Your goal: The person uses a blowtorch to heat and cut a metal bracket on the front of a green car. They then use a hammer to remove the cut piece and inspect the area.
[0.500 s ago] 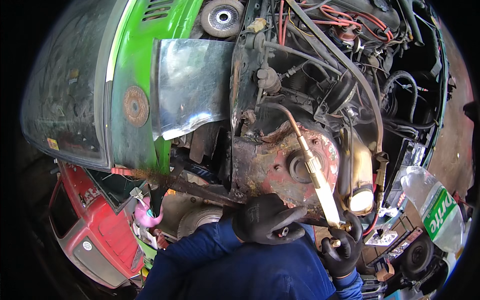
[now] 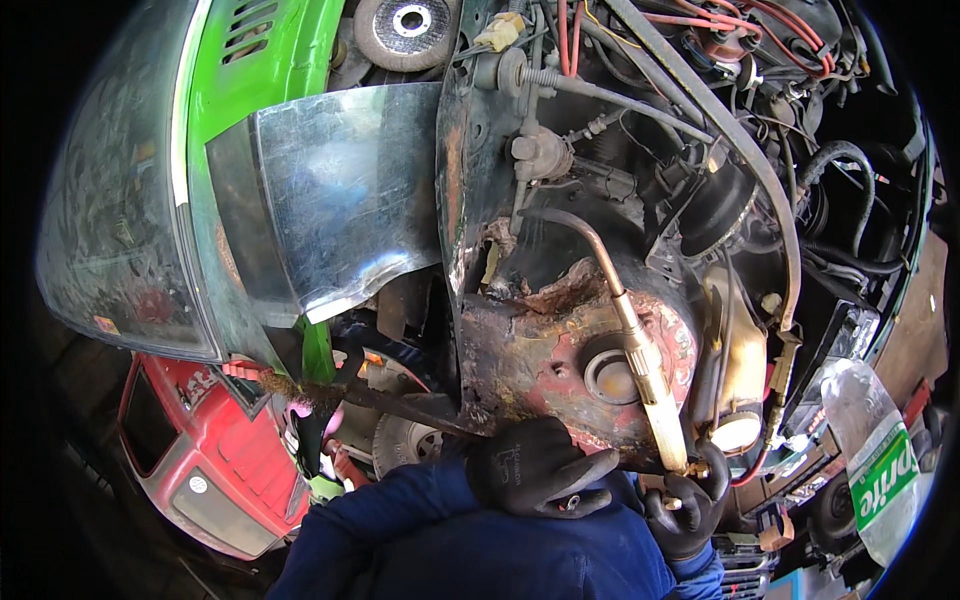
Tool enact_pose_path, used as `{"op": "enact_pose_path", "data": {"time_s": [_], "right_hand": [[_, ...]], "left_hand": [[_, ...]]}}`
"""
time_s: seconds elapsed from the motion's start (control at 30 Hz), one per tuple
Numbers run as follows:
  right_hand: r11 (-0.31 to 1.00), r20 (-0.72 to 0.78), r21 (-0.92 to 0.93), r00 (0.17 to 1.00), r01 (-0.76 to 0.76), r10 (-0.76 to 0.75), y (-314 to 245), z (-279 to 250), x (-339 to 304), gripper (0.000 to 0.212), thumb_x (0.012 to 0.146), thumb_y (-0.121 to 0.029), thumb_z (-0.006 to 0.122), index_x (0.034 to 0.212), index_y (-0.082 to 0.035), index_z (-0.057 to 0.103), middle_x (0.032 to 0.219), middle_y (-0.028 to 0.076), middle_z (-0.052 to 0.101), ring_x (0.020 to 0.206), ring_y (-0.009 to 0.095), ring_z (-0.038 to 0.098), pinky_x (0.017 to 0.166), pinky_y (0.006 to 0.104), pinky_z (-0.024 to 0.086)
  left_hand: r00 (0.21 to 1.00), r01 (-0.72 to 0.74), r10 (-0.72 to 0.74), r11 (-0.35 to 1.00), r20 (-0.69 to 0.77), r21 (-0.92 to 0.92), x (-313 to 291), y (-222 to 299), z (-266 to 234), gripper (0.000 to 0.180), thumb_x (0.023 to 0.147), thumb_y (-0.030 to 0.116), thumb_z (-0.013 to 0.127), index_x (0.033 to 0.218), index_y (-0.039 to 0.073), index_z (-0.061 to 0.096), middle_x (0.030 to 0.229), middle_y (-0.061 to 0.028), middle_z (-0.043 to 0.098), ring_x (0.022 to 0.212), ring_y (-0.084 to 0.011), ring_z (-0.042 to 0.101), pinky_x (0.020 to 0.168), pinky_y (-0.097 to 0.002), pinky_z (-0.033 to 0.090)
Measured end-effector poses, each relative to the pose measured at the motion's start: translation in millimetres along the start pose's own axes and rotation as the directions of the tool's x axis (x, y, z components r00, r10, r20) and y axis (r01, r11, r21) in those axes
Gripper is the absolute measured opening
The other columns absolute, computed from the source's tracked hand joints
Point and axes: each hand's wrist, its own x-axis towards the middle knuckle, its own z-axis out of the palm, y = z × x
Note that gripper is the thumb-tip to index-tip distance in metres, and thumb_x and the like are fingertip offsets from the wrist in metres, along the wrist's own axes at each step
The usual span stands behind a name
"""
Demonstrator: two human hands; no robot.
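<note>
Head view: your right hand point(image 2: 690, 510), in a black glove, grips the near end of a torch point(image 2: 640, 350), fingers curled about its brass fittings point(image 2: 696, 468). The torch slants from near right to far left across the engine bay. Its pale, cream-coloured grip looks worn and dull; beyond it comes a ribbed brass collar, then a slim, copper-toned neck that darkens and bends left at the far end. Its shaft passes above a scuffed inner panel point(image 2: 545, 385), patchy with red paint and brown rust, just right of a round cap point(image 2: 612, 376).

Your left hand point(image 2: 535, 470), gloved too, is near the panel's near edge, fingers folded on a small object point(image 2: 570, 503); only its metallic end shows. Farther left lies a shiny bent metal sheet point(image 2: 350, 190), with a grinding disc point(image 2: 405, 30) beyond.
</note>
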Motion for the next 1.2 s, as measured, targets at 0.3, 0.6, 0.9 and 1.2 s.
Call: {"op": "enact_pose_path", "data": {"time_s": [0.3, 0.6, 0.9, 1.2], "right_hand": [[0.999, 0.039, 0.023, 0.999, -0.039, 0.038, 13, -3, -6, 0.042, 0.068, -0.016, 0.096, 0.103, -0.014, 0.073, 0.154, 0.024, 0.051, 0.137, 0.047, 0.059, 0.109, 0.0561, 0.053], [1.0, 0.05, -0.015, 0.999, 0.012, -0.011, 21, -5, -6, 0.043, 0.067, -0.016, 0.097, 0.102, -0.015, 0.071, 0.151, 0.026, 0.05, 0.136, 0.047, 0.059, 0.105, 0.0545, 0.058], [1.0, 0.101, -0.004, 0.995, -0.005, 0.005, 23, -6, -3, 0.038, 0.068, -0.022, 0.099, 0.097, -0.016, 0.075, 0.15, 0.025, 0.05, 0.136, 0.044, 0.06, 0.107, 0.0533, 0.057], [0.999, 0.098, 0.043, 0.995, -0.023, 0.019, 16, -12, -1, 0.043, 0.067, -0.023, 0.099, 0.105, -0.014, 0.081, 0.149, 0.025, 0.054, 0.134, 0.046, 0.061, 0.109, 0.0561, 0.055]], "left_hand": [[1.0, 0.007, -0.007, 1.0, -0.002, 0.031, 2, -1, 1, 0.057, 0.091, 0.038, 0.088, 0.134, 0.005, 0.069, 0.07, -0.0054, 0.066, 0.063, -0.0246, 0.065, 0.062, -0.0396, 0.052], [0.999, 0.034, -0.034, 0.998, -0.015, 0.053, 2, -2, 4, 0.057, 0.091, 0.038, 0.088, 0.134, 0.005, 0.07, 0.074, -0.0057, 0.067, 0.066, -0.0251, 0.065, 0.064, -0.0401, 0.053], [0.992, 0.092, -0.099, 0.993, 0.084, 0.078, 3, 1, 2, 0.053, 0.089, 0.035, 0.089, 0.128, 0.005, 0.073, 0.077, -0.0056, 0.067, 0.069, -0.0256, 0.066, 0.065, -0.042, 0.053], [0.992, 0.083, -0.092, 0.991, 0.088, 0.103, 3, 1, 0, 0.064, 0.086, 0.031, 0.092, 0.137, 0.002, 0.066, 0.079, -0.0089, 0.069, 0.07, -0.0292, 0.067, 0.062, -0.0439, 0.053]]}}
